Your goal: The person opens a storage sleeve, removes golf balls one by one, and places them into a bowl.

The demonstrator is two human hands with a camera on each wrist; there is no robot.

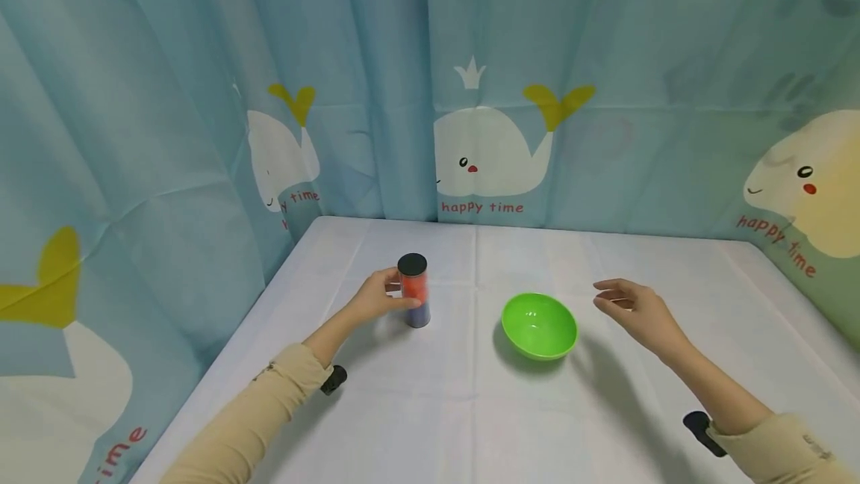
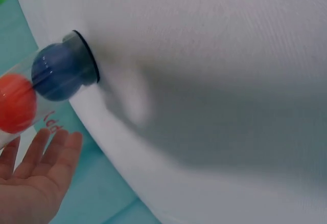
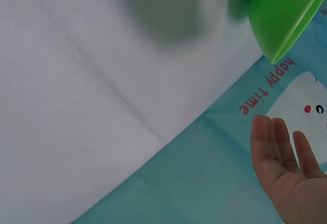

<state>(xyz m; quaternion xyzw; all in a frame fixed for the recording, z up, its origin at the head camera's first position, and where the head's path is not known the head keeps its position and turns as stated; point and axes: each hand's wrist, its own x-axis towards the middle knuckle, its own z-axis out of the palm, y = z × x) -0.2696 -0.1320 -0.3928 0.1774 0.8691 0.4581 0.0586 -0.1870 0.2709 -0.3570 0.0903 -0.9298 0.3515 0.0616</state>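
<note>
A clear tube (image 1: 413,288) with a black lid stands upright on the table. Inside it the left wrist view shows an orange-red ball (image 2: 16,104) and a dark blue ball (image 2: 57,71). My left hand (image 1: 376,296) is beside the tube, its thumb in front and its fingers toward the far side. In the left wrist view these fingers (image 2: 66,155) are loosely extended, with a gap before the tube. My right hand (image 1: 634,312) hovers above the table, fingers relaxed and nothing in it. Left of it sits a bright green bowl (image 1: 539,326).
A white cloth covers the table (image 1: 430,417). Blue curtains (image 1: 376,36) printed with whales hang along its back and sides. A black wrist camera (image 1: 334,379) sits under the left sleeve, and another black wrist camera (image 1: 703,432) is at the right sleeve.
</note>
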